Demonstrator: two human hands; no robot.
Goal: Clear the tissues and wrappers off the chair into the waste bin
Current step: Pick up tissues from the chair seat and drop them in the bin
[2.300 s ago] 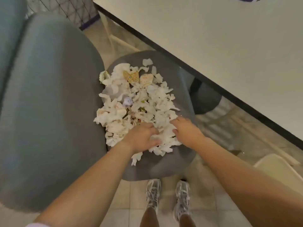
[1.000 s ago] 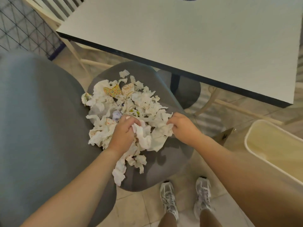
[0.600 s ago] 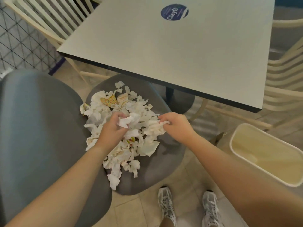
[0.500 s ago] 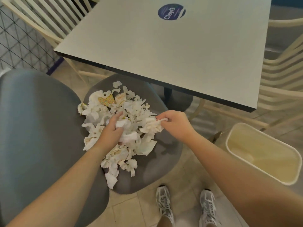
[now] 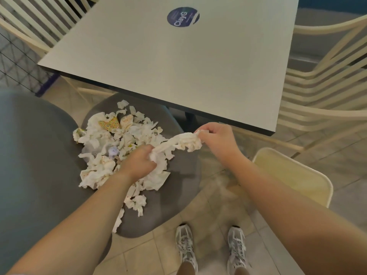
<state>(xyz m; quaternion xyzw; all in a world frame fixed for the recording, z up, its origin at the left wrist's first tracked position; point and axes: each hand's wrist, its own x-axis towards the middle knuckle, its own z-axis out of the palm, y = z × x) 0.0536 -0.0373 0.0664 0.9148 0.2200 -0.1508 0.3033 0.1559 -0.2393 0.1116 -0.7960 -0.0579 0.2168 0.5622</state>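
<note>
1. Tissues and wrappers (image 5: 111,147) are lying heaped on the grey chair seat (image 5: 178,187).
2. Left hand (image 5: 139,163) fingers are curling round a tissue strip (image 5: 178,142).
3. Right hand (image 5: 216,139) is pinching its other end, near the waste bin (image 5: 294,175).

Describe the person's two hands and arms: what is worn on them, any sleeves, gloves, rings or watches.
Both arms are bare from wrist to as far up as the head view shows. The left hand and right hand wear no gloves, and no ring, watch or bracelet shows on either. Only a sliver of pale fabric at the bottom left corner may be a sleeve edge; too little shows to say.
</note>
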